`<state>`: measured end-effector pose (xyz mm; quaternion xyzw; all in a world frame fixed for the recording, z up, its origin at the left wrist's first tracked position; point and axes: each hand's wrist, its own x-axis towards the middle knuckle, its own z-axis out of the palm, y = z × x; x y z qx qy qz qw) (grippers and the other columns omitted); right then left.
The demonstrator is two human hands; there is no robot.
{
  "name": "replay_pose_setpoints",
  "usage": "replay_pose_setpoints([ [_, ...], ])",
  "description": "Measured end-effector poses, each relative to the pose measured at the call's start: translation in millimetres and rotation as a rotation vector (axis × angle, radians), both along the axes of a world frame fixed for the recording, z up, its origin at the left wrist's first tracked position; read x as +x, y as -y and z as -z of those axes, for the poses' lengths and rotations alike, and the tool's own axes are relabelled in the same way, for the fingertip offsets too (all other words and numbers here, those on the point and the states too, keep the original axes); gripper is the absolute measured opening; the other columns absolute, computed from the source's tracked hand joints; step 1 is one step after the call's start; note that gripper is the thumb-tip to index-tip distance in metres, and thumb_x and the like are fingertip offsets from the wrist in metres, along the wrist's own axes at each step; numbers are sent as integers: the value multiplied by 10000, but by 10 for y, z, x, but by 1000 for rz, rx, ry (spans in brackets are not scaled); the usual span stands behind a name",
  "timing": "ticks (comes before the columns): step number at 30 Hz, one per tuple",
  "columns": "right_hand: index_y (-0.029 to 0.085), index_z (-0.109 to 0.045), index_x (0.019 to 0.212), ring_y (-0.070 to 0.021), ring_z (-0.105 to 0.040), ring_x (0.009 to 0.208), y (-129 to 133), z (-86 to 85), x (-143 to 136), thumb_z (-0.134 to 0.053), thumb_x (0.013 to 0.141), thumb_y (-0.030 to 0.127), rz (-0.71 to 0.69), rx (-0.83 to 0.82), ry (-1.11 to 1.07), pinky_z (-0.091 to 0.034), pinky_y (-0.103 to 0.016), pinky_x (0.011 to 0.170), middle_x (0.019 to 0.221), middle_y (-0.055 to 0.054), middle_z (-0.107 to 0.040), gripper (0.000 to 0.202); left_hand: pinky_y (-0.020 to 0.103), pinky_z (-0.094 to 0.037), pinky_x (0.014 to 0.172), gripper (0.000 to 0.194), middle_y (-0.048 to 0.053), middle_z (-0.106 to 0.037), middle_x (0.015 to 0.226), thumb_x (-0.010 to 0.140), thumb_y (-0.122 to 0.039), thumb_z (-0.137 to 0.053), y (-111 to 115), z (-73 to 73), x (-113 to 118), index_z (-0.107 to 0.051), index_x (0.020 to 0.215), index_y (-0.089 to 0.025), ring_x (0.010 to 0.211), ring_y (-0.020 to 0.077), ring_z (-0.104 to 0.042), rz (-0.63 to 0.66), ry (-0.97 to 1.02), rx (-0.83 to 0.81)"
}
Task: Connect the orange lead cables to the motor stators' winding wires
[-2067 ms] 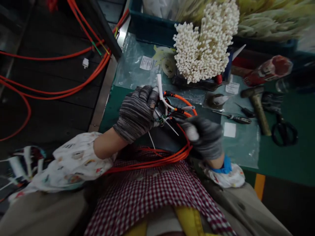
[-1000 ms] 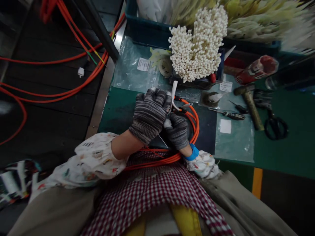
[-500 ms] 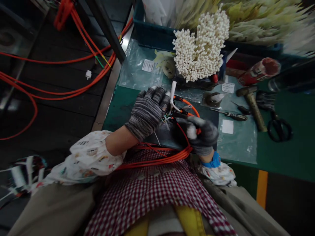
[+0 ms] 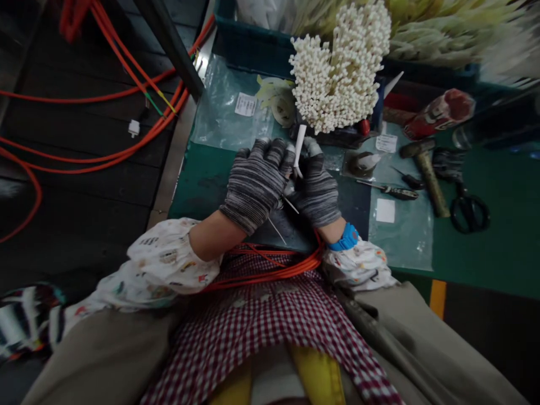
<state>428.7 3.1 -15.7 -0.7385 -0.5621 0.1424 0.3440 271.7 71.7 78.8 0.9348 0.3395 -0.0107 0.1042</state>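
Both hands wear grey striped gloves and meet at a wire bundle over the dark mat [image 4: 354,208]. My left hand [image 4: 259,183] is closed round part of the bundle, its fingers bent. Beside it, my right hand [image 4: 316,188] is closed on the same bundle from the other side. A white sleeve [image 4: 299,145] sticks up between the fingertips. Thin white wires [image 4: 277,230] poke out below the hands. Orange cables [image 4: 295,270] lie in a loop across the checked apron. The gloves cover most of the bundle.
White-tipped sticks [image 4: 337,79] stand behind the hands, near a tape roll [image 4: 283,109]. To the right lie a screwdriver [image 4: 392,191], hammer [image 4: 430,177], scissors [image 4: 469,211] and red can [image 4: 442,112]. Orange cables [image 4: 97,163] hang at the left, past a dark post [image 4: 169,48].
My right hand has moved left and up, next to my left hand, and now covers the orange and black cable ends. The view has shifted slightly.
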Motion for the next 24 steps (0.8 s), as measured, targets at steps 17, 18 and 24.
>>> replay_pose_setpoints([
  [17, 370, -416, 1716, -346, -680, 1458, 247, 306, 286, -831, 946, 612, -119, 329, -189, -622, -578, 1186, 1551, -142, -671, 907, 616, -416, 1347, 558, 175, -536, 1775, 1160, -173, -381, -85, 46, -88, -522, 1700, -175, 1653, 384, -496, 76, -34, 8],
  [18, 356, -441, 1690, -338, -724, 1359, 349, 221, 251, -794, 971, 592, -59, 379, -165, -648, -566, 1128, 1502, -146, -691, 835, 610, -428, 1340, 549, 172, -548, 1766, 1162, -184, -397, -86, 80, -110, -532, 1694, -181, 1643, 386, -511, 66, -25, 25],
  [24, 249, -734, 882, -230, -670, 716, 630, -233, -72, -707, 1041, 595, -99, -56, -51, -547, -374, 717, 765, -35, -702, 382, 579, -452, 1341, 501, 150, -610, 1717, 1206, -329, -453, -25, 375, -195, -579, 1683, -245, 1617, 377, -553, 9, 61, 136],
])
